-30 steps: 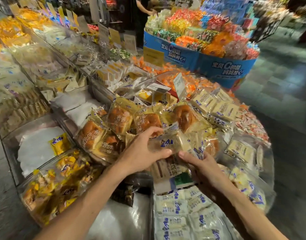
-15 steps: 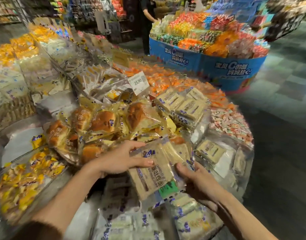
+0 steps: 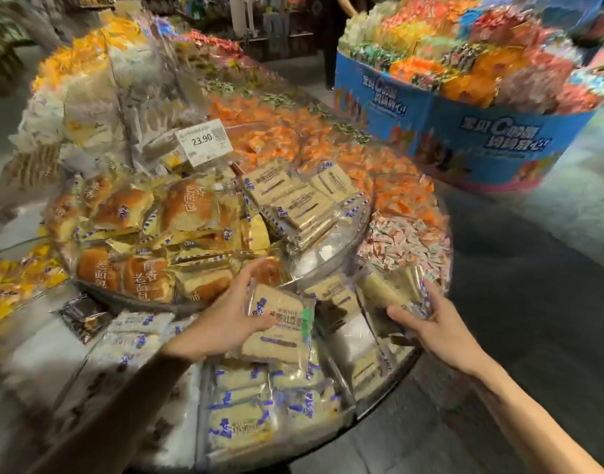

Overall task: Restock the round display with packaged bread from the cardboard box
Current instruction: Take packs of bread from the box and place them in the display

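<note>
The round display (image 3: 399, 374) is tiered, with clear bins of wrapped bread. My left hand (image 3: 225, 316) grips a pale sandwich-bread packet with a green label (image 3: 280, 330) above the lower front bin. My right hand (image 3: 434, 323) grips another pale bread packet (image 3: 389, 289) over the lower right bin. Golden bun packets (image 3: 150, 241) fill the upper bin at left. A stack of pale sliced-bread packets (image 3: 300, 200) lies in the upper middle bin. More white-and-blue packets (image 3: 259, 415) sit in the lowest front bin. The cardboard box is not in view.
A price tag reading 23.90 (image 3: 205, 142) stands above the buns. Orange sweets (image 3: 328, 152) and pink-white sweets (image 3: 406, 241) fill bins at right. A blue round candy stand (image 3: 464, 131) stands beyond, across a dark floor aisle (image 3: 533, 268).
My hands have parted: the right hand moved right with its own packet, and the left keeps the green-label packet. The view swung left to right across the display.
</note>
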The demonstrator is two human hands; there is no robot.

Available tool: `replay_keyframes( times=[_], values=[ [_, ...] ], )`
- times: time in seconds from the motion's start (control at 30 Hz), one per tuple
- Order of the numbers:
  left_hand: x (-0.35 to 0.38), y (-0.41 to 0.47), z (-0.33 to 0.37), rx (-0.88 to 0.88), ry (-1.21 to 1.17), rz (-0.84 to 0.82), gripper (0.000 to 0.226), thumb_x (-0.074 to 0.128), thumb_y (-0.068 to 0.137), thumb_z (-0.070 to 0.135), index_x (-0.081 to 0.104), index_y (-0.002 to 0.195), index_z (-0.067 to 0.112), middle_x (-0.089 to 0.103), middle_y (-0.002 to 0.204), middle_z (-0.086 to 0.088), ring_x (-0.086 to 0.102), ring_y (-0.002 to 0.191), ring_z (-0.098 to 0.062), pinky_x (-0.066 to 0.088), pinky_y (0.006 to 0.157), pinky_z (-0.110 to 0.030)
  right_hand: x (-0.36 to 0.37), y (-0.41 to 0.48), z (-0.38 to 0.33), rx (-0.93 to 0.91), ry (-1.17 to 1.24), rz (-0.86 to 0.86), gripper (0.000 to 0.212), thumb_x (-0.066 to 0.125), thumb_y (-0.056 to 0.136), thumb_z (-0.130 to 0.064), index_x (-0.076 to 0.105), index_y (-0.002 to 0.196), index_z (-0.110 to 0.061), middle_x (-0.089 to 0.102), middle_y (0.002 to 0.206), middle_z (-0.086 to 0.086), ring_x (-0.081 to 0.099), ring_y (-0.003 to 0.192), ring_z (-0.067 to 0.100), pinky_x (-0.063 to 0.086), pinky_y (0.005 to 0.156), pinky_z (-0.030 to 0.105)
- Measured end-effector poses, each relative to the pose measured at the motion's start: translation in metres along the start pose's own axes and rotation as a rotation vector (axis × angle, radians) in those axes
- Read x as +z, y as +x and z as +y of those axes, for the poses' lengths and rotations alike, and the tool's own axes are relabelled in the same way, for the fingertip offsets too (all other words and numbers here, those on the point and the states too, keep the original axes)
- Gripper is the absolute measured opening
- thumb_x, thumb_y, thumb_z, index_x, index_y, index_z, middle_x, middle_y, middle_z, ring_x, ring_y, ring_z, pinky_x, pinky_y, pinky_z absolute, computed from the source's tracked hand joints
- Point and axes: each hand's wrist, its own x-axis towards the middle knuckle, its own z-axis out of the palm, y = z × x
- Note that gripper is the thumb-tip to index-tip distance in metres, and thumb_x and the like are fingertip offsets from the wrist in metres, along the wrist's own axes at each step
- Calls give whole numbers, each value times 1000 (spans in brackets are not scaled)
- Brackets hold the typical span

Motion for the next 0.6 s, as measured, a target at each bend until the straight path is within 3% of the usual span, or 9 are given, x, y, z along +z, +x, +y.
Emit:
replay_keyframes(
  times=[0.07,0.1,0.17,0.23,0.33,0.4,0.5,0.53,0.6],
  values=[
    [11,14,-5,-9,-17,26,80,74,87,13,29,141,52,26,146,26,29,126,17,25,114,-22,-23,11,6,14,24,46,50,77,76,-26,60,122,-16,76,103,-1,74,86,10,56,67,21],
    [17,25,-8,-14,-29,50,71,74,86,10,39,137,45,37,144,20,36,119,21,30,108,-12,-35,16,11,22,31,62,50,76,75,-26,60,122,-16,76,104,0,74,88,13,56,68,22],
    [33,46,-16,-40,-77,101,53,74,83,-1,54,125,23,56,115,14,48,84,31,38,75,4,-56,23,26,63,92,82,49,76,76,-22,60,123,-14,76,107,5,74,90,19,57,67,25],
    [58,65,-23,-54,-120,247,43,77,78,-6,59,112,13,60,95,9,54,70,23,42,64,0,-76,28,37,91,130,113,60,82,70,-30,61,123,-14,75,111,6,73,96,24,57,75,37],
    [101,80,-28,-78,-185,335,44,86,68,-4,62,97,19,67,83,14,59,71,13,43,62,-5,-100,41,48,135,163,98,81,92,55,-51,63,122,-16,74,113,8,70,104,30,53,91,46],
    [127,88,-29,-51,-206,397,46,88,59,1,62,91,21,68,85,18,60,79,9,44,68,-9,-112,55,49,151,201,63,74,91,61,-43,63,123,-15,73,115,9,70,105,30,52,95,47],
    [162,99,-31,-102,-235,391,41,84,67,-7,61,97,9,61,101,4,56,91,0,42,76,-12,-122,85,45,123,197,-65,81,92,59,-44,61,126,-14,73,117,7,71,105,27,57,92,41],
    [171,101,-30,-120,-224,378,40,82,72,-5,57,99,10,56,104,2,54,93,0,42,78,-12,-124,97,44,119,192,-97,77,91,62,-42,61,126,-14,73,116,7,71,105,26,59,88,36],
    [187,106,-28,-149,-179,435,41,85,70,12,53,93,22,52,102,5,53,92,-4,46,77,-22,-132,122,41,112,185,-145,50,78,79,-26,61,124,-13,74,113,8,72,101,26,60,79,29]
  ],
)
